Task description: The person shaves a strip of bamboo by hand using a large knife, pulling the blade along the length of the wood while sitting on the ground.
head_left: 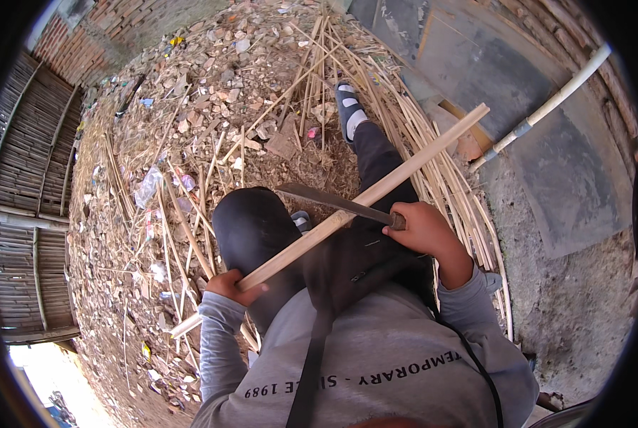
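My hands are apart, both clamped. Left hand (pixel 230 287) wraps the long pale split-bamboo strip (pixel 411 166) near its lower end; right hand (pixel 426 228) is closed round the short brown handle (pixel 398 222) of a long dark metal knife (pixel 319 196). Strip runs slantwise over my lap, far end up past my right leg; blade crosses it about mid-length, tip pointing left. Can't tell if the edge is biting in.

Main risk, I'd say: slip. Blade skids along the strip toward the left hand, which is bare. A knot or sudden split in the bamboo could cause it.

Next: blade lies close over my bent left knee in black trousers (pixel 251 221); if the strip gives way, knife could drop onto the thigh. Far end of the strip is unheld, so it may swing or twist under pressure. Black hanging strap (pixel 313 367) on my front could snag on the strip.

Farther out: right foot in a dark sandal with pale straps (pixel 347 107) sits beside the heap of thin pale bamboo strips (pixel 458 207) along the right edge of the brown rubble-strewn ground (pixel 212 78); shifting that foot could roll them and jolt me. Loose chips could tip the left foot too.
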Motion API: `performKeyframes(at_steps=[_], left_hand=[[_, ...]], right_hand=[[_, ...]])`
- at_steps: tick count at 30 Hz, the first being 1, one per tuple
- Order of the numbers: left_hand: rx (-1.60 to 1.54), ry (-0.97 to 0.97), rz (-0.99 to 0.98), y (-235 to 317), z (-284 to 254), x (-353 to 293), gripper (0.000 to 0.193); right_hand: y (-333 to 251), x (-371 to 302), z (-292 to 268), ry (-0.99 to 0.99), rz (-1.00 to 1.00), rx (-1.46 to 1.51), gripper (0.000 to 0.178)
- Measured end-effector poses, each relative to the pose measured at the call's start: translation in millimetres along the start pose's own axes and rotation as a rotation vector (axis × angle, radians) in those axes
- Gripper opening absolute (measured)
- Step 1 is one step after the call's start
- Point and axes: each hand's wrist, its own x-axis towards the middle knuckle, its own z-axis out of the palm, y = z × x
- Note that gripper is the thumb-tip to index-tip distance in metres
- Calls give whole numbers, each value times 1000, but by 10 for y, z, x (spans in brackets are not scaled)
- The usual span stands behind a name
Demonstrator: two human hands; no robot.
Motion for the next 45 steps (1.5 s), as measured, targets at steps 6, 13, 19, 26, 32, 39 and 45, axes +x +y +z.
performKeyframes(at_steps=[6, 13, 19, 26, 32, 39, 45], left_hand=[[13, -24, -1, 53, -42, 14, 67], [27, -24, 49, 10, -27, 4, 69], [38, -46, -1, 32, -47, 13, 67], [36, -33, 40, 42, -58, 14, 69], [-18, -26, 26, 52, -66, 1, 69], [43, -61, -16, 82, -78, 22, 66], [25, -63, 18, 78, -106, 11, 68]], right_hand=[[-49, 56, 65, 11, -8, -59, 31], [-86, 74, 63, 10, 20, -96, 30], [-94, 78, -36, -3, 19, -114, 31], [-62, 60, 2, 21, 17, -104, 30], [-67, 67, -81, 23, 31, -87, 30], [-24, 67, -4, 10, 2, -98, 32], [9, 88, -136, -3, 68, -97, 31]])
